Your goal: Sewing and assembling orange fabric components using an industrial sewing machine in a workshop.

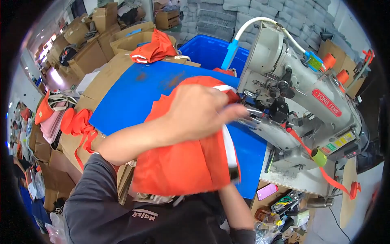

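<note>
An orange-red cloth piece (174, 171) with a white stripe (229, 148) hangs in front of me, its lower edge slightly blurred. Across its upper part lies my left hand (199, 107), fingers curled in and thumb stretched toward the sewing machine (268, 57). What its fingers hold is hidden. My right forearm (237, 207) rises from below and passes behind the cloth, which covers my right hand. The cloth's far end reaches the machine's needle area. An orange-red tape (302, 142) runs through a yellow-green roll (319, 157) beside the machine's arm.
A blue work surface (122, 99) lies under the cloth, with another orange-red piece (156, 46) at its far edge. Behind stands a blue crate (203, 46). Orange-red strips (83, 126) hang at left. A pink phone (267, 191) and tools (286, 201) lie at lower right.
</note>
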Action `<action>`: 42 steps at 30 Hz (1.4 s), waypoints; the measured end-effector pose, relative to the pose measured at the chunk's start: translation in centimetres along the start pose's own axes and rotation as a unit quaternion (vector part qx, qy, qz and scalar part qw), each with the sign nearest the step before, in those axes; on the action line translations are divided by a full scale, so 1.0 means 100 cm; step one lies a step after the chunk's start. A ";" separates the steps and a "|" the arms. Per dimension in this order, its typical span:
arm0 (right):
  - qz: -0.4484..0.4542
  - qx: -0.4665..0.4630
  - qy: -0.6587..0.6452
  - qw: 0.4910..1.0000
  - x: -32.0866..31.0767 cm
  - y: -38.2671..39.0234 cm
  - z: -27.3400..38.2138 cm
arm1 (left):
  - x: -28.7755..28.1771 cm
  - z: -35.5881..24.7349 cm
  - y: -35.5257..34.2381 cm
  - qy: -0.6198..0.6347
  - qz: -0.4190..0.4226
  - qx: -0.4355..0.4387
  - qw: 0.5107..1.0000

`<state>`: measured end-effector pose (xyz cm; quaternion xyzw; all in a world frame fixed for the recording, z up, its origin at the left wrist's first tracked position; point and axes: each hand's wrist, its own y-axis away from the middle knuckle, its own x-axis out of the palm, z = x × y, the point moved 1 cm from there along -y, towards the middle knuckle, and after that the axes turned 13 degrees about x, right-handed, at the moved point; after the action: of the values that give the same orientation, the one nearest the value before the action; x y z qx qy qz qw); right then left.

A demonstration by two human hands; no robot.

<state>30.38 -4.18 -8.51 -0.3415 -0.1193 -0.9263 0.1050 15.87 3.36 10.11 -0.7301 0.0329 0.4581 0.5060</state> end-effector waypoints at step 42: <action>-0.089 -0.036 0.591 0.801 -0.015 0.012 0.052 | 0.006 0.016 -0.030 0.030 0.078 0.109 0.991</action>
<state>34.97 -3.62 -5.46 0.2804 -0.0309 -0.9575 0.0604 16.78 6.27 11.69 -0.6788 0.1544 0.4679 0.5445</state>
